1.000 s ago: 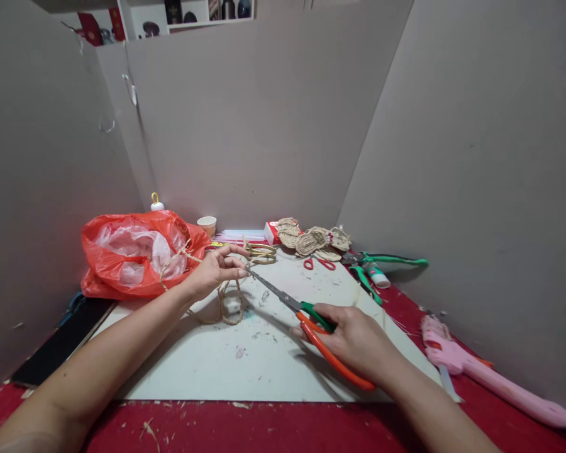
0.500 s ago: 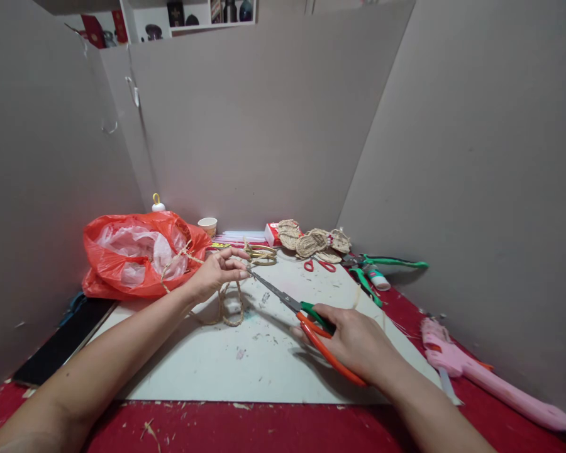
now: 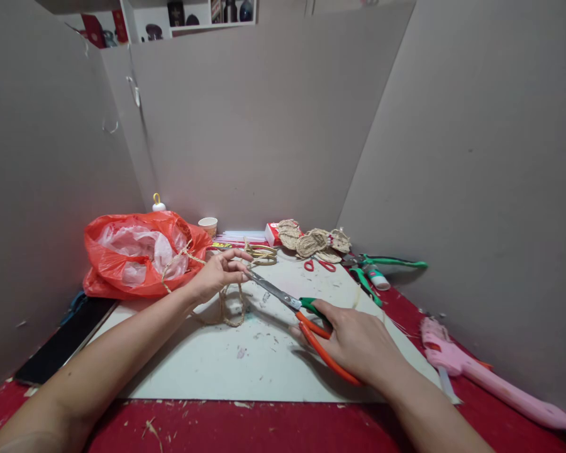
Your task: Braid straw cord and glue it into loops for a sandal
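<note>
two hands are over the board [image 3: 193, 374]: the left hand [image 3: 217, 274] pinches the rope [image 3: 242, 309], and the right hand [image 3: 356, 333] grips the scissors [image 3: 283, 296] by the handles. the rope loops over the board's left half, with the bag [image 3: 106, 274] by the board's far left side. the scissors' tips are right by the left hand's tips, so this looks like snipping; the next move calls for keeping skin clear.

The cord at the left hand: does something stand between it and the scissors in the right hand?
No other object visibly stands between the cord and the scissors in the right hand. Only the left hand, close to their tips, partly hides the cord; whether the scissors touch it, I cannot tell.
</note>
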`<action>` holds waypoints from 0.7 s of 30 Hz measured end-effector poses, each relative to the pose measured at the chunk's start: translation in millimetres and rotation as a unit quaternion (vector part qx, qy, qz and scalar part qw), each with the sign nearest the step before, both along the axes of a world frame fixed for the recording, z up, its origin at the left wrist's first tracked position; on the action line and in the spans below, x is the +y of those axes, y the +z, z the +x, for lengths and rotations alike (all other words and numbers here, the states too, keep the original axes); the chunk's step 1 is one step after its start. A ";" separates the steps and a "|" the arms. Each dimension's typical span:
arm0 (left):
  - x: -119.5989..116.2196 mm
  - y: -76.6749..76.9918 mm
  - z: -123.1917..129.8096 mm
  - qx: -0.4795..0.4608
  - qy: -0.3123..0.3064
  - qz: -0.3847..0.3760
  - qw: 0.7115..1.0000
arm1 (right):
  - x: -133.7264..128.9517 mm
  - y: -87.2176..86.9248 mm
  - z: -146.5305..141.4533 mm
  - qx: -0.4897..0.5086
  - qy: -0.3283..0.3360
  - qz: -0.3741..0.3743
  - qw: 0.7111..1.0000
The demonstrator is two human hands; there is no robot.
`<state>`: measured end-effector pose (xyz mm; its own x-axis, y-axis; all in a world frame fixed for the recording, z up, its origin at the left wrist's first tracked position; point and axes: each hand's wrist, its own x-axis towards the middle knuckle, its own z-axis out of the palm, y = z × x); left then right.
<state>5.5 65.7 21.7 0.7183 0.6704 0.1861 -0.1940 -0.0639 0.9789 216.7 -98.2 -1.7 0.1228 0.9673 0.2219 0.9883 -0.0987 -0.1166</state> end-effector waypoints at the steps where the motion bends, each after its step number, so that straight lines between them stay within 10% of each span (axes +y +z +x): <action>1: 0.1 0.2 -0.1 0.000 0.000 0.001 1.000 | 0.2 -0.1 0.1 0.001 -0.001 0.002 1.000; 21: 0.6 -0.5 -0.1 0.015 -0.002 0.000 1.000 | 0.4 7.8 -4.6 0.156 0.002 -0.052 0.986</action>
